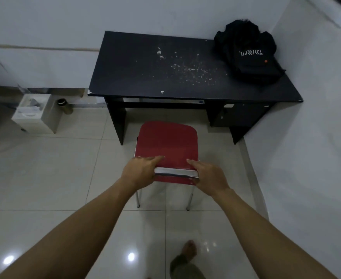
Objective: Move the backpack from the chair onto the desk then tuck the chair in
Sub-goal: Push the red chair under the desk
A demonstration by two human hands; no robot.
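A black backpack (248,53) with white lettering lies on the far right corner of the black desk (145,71), against the wall. A red chair (166,143) with chrome legs stands on the tiles in front of the desk's leg opening, its seat empty and only its front edge near the desk. My left hand (140,171) grips the left end of the chair's backrest top. My right hand (207,176) grips the right end of the same backrest.
A white box-like unit (35,113) and a metal cylinder (64,106) stand on the floor left of the desk. White walls close the corner on the right and behind. My bare foot (187,252) is on the glossy tiles behind the chair.
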